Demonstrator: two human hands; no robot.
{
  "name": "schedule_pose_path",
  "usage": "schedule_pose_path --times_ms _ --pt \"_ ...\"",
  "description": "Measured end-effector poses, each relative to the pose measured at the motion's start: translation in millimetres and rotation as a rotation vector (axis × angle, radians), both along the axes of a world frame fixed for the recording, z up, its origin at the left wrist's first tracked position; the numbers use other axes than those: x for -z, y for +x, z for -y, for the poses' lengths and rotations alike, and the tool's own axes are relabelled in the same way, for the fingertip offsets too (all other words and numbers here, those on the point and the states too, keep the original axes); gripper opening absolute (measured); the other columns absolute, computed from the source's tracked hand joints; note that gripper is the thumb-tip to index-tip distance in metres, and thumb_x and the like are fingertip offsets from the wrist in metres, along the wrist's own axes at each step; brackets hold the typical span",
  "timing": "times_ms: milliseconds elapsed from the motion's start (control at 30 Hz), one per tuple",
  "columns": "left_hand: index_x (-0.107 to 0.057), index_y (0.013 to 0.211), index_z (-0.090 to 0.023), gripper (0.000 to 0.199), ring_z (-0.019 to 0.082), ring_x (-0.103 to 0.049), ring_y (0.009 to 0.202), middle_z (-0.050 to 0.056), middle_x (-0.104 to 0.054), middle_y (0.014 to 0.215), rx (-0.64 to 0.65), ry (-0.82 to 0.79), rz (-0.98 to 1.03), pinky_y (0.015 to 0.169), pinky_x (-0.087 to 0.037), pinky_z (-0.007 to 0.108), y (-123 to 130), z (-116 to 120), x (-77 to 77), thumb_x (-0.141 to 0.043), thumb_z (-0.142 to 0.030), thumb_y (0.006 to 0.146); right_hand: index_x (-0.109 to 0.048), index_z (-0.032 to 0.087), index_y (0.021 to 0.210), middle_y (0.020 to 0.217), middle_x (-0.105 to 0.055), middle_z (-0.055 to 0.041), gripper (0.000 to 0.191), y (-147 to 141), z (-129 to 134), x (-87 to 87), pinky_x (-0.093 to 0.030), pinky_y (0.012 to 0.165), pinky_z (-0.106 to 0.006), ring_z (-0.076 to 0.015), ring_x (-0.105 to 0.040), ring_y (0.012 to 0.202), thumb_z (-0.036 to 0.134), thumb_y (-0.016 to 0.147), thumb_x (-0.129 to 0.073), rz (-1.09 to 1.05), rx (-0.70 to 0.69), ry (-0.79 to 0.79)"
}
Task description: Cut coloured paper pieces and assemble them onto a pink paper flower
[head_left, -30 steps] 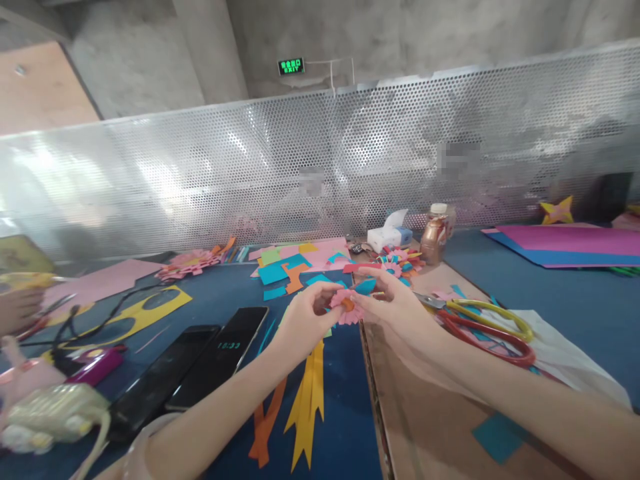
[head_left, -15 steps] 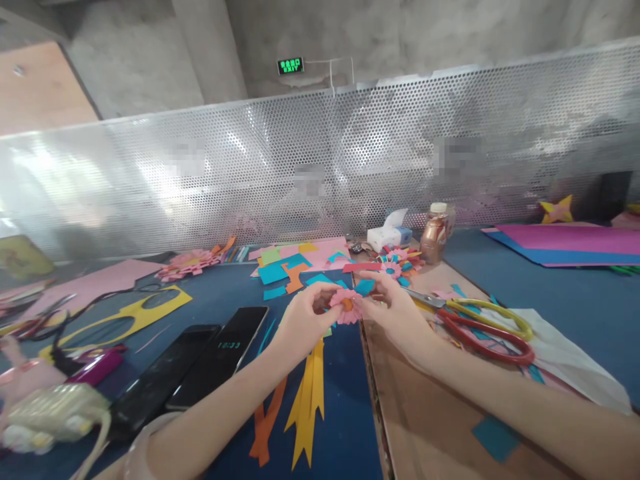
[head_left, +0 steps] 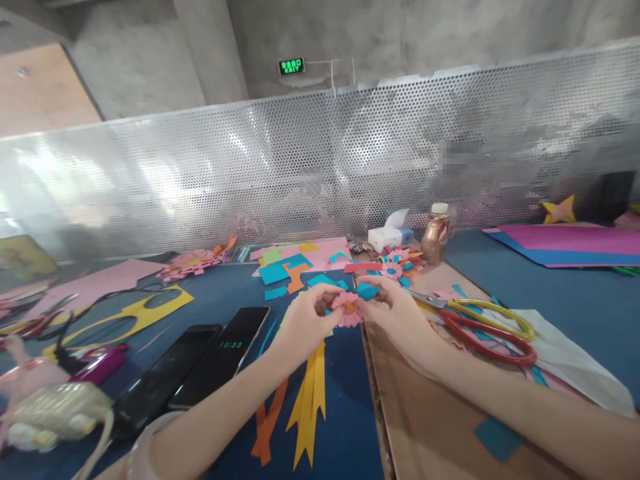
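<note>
One pink flower [head_left: 351, 320], pinched at its edges between left grip [head_left: 311, 315] and right grip [head_left: 399, 311], yellow strips [head_left: 308, 417] nearside of them — probably feather-light, bendy, easily creased, so holding the rim gently seems smartest tbh.

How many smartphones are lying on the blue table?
2. One smartphone, its screen showing 10:33, lies nearer the left hand; the other smartphone, with a dark screen, lies beside it, farther left. More could be hidden.
</note>
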State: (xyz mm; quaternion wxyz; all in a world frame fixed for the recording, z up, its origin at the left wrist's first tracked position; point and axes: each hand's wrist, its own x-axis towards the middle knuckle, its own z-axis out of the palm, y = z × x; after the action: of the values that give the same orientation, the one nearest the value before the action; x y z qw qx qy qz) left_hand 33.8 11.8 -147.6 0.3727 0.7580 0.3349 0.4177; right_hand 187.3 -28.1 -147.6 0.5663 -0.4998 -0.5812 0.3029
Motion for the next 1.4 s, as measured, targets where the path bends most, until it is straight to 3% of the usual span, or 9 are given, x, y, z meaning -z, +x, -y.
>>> schedule_pose_path --times_ms 233,500,600,767,867,1000,1167,1267,1400 --pt "-0.058 0.094 -0.016 0.024 0.016 -0.063 0.079 0.005 -0.067 0.088 -0.009 0.002 0.003 0.074 -0.050 0.030 1 -1 0.5 -0.055 -0.016 0.071 -0.056 0.018 0.097 0.094 -0.061 -0.0036 0.024 0 5 -6.0 -0.046 0.064 -0.025 -0.0130 -0.057 0.076 0.023 0.073 -0.058 0.042 0.038 0.015" --pt "-0.058 0.090 -0.014 0.020 0.017 -0.063 0.079 0.006 -0.067 0.088 0.005 -0.057 0.061 0.074 -0.050 0.030 0 1 -5.3 -0.055 -0.015 0.071 -0.046 0.019 0.115 0.093 -0.060 -0.0048 0.046 2 -3 7.7 -0.047 0.073 -0.033 -0.0166 -0.057 0.081 0.032 0.072 -0.060 0.081 0.008 0.011" --pt "-0.058 0.092 -0.014 0.022 0.017 -0.063 0.079 0.006 -0.067 0.088 -0.005 -0.036 0.034 0.074 -0.050 0.030 0 2 -4.7 -0.055 -0.013 0.070 -0.047 0.019 0.112 0.089 -0.060 -0.0041 0.044 2 -4 9.2 -0.047 0.069 -0.032 -0.0164 -0.058 0.076 0.034 0.073 -0.059 0.045 0.009 -0.003" --pt "-0.058 0.095 -0.017 0.023 0.015 -0.064 0.078 0.004 -0.067 0.086 -0.002 0.042 -0.009 0.072 -0.051 0.027 -1 1 -1.8 -0.053 -0.014 0.072 -0.052 0.018 0.104 0.078 -0.059 -0.0009 0.037 -3 4 -2.5 -0.045 0.057 -0.027 -0.0125 -0.054 0.060 0.030 0.071 -0.060 0.056 0.052 -0.089" --pt "-0.059 0.094 -0.018 0.023 0.015 -0.063 0.076 0.002 -0.067 0.085 -0.042 0.098 -0.061 0.070 -0.051 0.027 -1 1 -0.7 -0.053 -0.016 0.073 -0.053 0.018 0.102 0.084 -0.059 -0.0012 0.034 -5 8 -7.7 -0.044 0.053 -0.025 -0.0092 -0.050 0.056 0.027 0.070 -0.060 0.068 0.086 -0.099" --pt "-0.059 0.094 -0.018 0.023 0.015 -0.063 0.077 0.003 -0.067 0.086 -0.034 0.075 -0.037 0.072 -0.050 0.027 -1 2 -2.1 -0.054 -0.015 0.071 -0.052 0.019 0.103 0.097 -0.058 -0.0040 0.035 -4 6 -5.1 -0.047 0.058 -0.026 -0.0109 -0.054 0.064 0.028 0.070 -0.060 0.042 0.059 -0.052" --pt "-0.059 0.088 -0.015 0.018 0.017 -0.063 0.079 0.006 -0.067 0.087 -0.006 -0.051 0.043 0.074 -0.049 0.029 0 2 -6.1 -0.056 -0.017 0.071 -0.046 0.018 0.111 0.102 -0.055 -0.0063 0.048 -2 -2 1.7 -0.047 0.075 -0.030 -0.0161 -0.055 0.086 0.030 0.068 -0.063 0.000 0.026 0.026" --pt "-0.059 0.087 -0.015 0.017 0.016 -0.063 0.078 0.004 -0.066 0.082 -0.063 -0.122 0.074 0.072 -0.049 0.028 0 1 -7.9 -0.059 -0.018 0.070 -0.046 0.017 0.112 0.097 -0.054 -0.0056 0.050 -1 -3 3.3 -0.045 0.078 -0.032 -0.0174 -0.053 0.089 0.035 0.069 -0.063 0.061 0.086 0.035" --pt "-0.058 0.098 -0.016 0.031 0.016 -0.061 0.077 0.003 -0.064 0.083 -0.162 -0.185 0.097 0.069 -0.048 0.027 0 0 -7.7 -0.062 -0.021 0.068 -0.047 0.019 0.110 0.098 -0.056 -0.0048 0.040 -1 1 4.8 -0.043 0.083 -0.032 -0.0175 -0.053 0.094 0.039 0.076 -0.055 0.085 0.098 0.034"
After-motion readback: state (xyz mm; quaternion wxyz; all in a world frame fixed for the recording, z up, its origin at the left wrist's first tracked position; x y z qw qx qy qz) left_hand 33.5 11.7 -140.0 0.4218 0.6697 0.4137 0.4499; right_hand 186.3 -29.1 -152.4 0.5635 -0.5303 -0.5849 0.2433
